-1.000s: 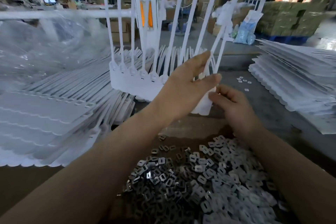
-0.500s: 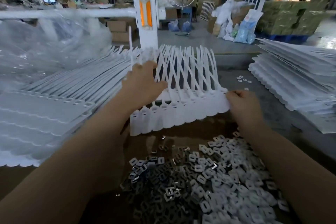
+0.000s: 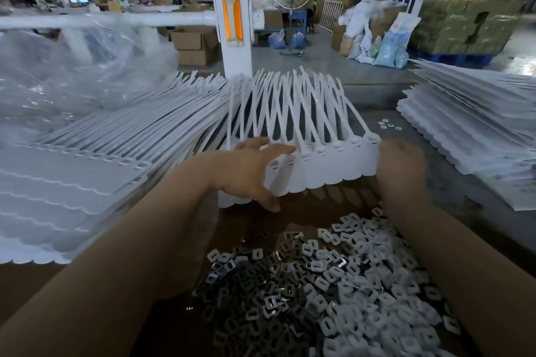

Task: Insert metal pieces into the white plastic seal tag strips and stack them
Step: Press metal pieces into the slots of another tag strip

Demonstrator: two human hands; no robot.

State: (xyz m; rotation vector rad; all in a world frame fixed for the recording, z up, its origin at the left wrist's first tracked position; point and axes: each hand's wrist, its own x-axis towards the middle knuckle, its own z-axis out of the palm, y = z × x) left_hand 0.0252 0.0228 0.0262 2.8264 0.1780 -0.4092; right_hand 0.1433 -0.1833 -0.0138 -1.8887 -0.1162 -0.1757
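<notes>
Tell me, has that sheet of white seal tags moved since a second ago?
Yes. The sheet of white seal tags came down from upright, where its straps crossed the white post, to lie nearly flat below that post.

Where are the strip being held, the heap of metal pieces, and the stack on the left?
strip [image 3: 324, 174]: head view, tag plate.
metal pieces [image 3: 333, 293]: head view, mid-heap.
left stack [image 3: 72, 171]: head view, top sheet.

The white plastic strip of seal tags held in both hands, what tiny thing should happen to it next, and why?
Probably lower the white plastic strip of seal tags flat onto the table, since the left hand and right hand hold its ends just above the pile of small square metal pieces, and inserting needs a free hand.
</notes>
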